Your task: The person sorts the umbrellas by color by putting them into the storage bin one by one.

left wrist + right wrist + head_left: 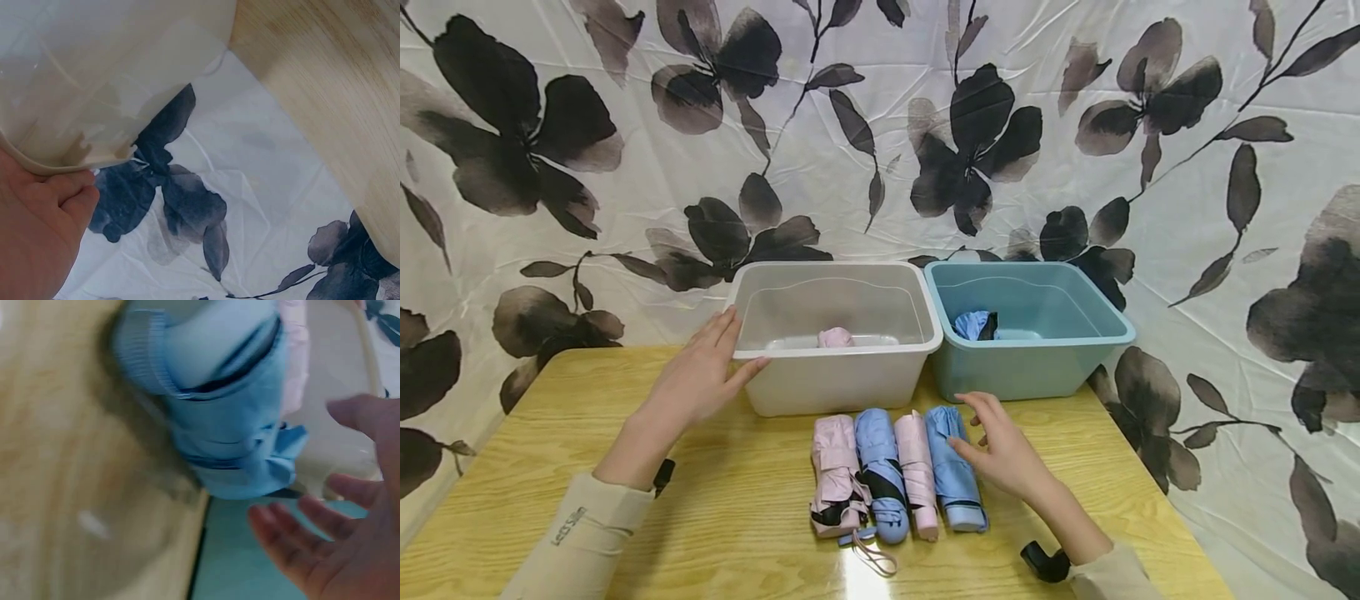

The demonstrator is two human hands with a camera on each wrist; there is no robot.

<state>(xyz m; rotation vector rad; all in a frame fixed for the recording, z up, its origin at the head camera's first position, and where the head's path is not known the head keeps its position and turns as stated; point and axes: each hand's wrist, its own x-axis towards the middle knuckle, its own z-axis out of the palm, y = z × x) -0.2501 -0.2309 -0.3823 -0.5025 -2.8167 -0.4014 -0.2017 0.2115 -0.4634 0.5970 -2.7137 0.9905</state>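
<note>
Four folded umbrellas lie side by side on the table: a pink umbrella (835, 475) at left, a blue umbrella (880, 475) with a black band, a slim pink umbrella (916, 471) and a lighter blue umbrella (953, 479) at right. Over the upper right of that last one hovers my right hand (1003, 454), fingers spread and slightly bent, holding nothing. My left hand (700, 375) touches the left front corner of the white bin (842, 383), its fingers extended along the side and thumb at the front rim. In the left wrist view, its fingertips are partly hidden.
A teal bin (1015, 371) stands right of the white one. Inside it is a blue bundle with black (976, 325); a pink bundle (835, 337) lies in the white bin. A cord loop (876, 557) trails on the wooden table (722, 508). Floral cloth (865, 167) hangs behind.
</note>
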